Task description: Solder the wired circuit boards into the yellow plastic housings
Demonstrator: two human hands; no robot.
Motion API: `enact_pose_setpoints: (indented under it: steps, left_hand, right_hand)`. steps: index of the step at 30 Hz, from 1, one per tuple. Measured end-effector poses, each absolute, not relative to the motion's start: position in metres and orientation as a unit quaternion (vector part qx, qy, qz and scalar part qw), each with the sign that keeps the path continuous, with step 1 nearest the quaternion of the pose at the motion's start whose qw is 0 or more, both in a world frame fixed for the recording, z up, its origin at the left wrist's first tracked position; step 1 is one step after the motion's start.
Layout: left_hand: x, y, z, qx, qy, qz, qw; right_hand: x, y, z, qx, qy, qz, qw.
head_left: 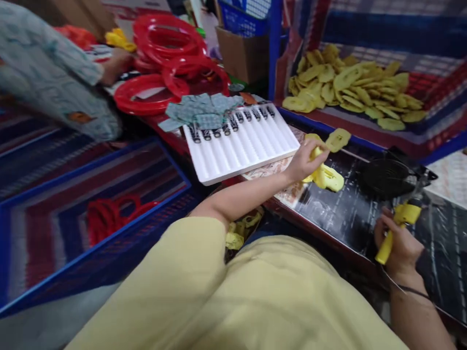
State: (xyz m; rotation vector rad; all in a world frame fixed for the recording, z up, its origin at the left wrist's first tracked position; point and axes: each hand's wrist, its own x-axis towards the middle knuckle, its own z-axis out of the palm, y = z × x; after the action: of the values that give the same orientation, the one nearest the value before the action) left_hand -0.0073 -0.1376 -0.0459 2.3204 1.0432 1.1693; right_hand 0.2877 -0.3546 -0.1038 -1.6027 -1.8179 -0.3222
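My left hand [308, 160] is closed, pinching a flat yellow oval plastic piece [338, 140] above the front of the black-topped table. Just below it, more yellow plastic pieces [330, 178] lie on the tabletop. At the right, my right hand [399, 243] is wrapped round the yellow handle of a glue gun [406, 214], with a thin cord trailing by the wrist. The gun's tip points away from me, beside a round black dish [385, 176]. A white ribbed tray [242, 150] left of my left hand holds a row of small dark cylinders and a pile of pale green patterned pieces [207, 111].
A blue-framed basket [438, 141] behind the table holds many yellow oval pieces [350, 87]. Red plastic rings [170, 36] are stacked at the back left, near another person's hand [116, 65]. A blue crate [91, 194] with red parts stands at my left.
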Motion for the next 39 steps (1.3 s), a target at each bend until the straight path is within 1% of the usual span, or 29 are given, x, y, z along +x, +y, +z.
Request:
enact_pose_setpoints:
  steps: [2, 5, 8, 11, 14, 17, 19, 21, 24, 31, 35, 39]
  left_hand:
    - [-0.026, -0.169, -0.066, 0.834, 0.326, 0.385, 0.223]
    - [-0.049, -0.208, -0.091, 0.884, 0.272, 0.318, 0.206]
    - [-0.060, -0.225, -0.101, 0.927, 0.216, 0.239, 0.192]
    - [-0.064, -0.221, -0.094, 0.946, 0.196, 0.190, 0.177]
    - [-0.069, -0.197, -0.074, 0.944, 0.252, 0.166, 0.137]
    - [-0.073, -0.165, -0.055, 0.946, 0.309, 0.059, 0.075]
    - [-0.072, -0.148, -0.047, 0.947, 0.318, -0.019, 0.043]
    - [-0.067, -0.140, -0.042, 0.949, 0.310, -0.054, 0.017]
    - [-0.050, -0.140, -0.035, 0.955, 0.288, -0.065, 0.002]
    - [-0.013, -0.159, -0.031, 0.978, 0.195, -0.067, 0.044]
    - [-0.009, -0.172, -0.045, 0.989, 0.142, 0.008, 0.035]
    - [-0.016, -0.179, -0.062, 0.985, 0.139, 0.091, 0.047]
  right_hand:
    - [0.288, -0.351, -0.103, -0.596, -0.711, -0.151, 0.343]
    - [0.278, -0.330, -0.093, -0.554, -0.756, -0.141, 0.319]
    - [0.264, -0.292, -0.084, -0.520, -0.800, -0.103, 0.282]
    - [0.253, -0.250, -0.085, -0.488, -0.839, -0.049, 0.234]
    - [0.249, -0.223, -0.089, -0.480, -0.850, -0.024, 0.214]
    - [0.251, -0.216, -0.088, -0.486, -0.847, -0.014, 0.214]
    - [0.254, -0.217, -0.081, -0.498, -0.836, -0.015, 0.227]
    - [0.258, -0.216, -0.072, -0.518, -0.818, -0.019, 0.251]
    - [0.263, -0.210, -0.061, -0.544, -0.790, -0.017, 0.282]
    - [0.264, -0.198, -0.054, -0.563, -0.768, 0.019, 0.305]
    - [0.260, -0.194, -0.051, -0.563, -0.768, 0.037, 0.303]
    - [0.252, -0.186, -0.053, -0.563, -0.770, 0.050, 0.296]
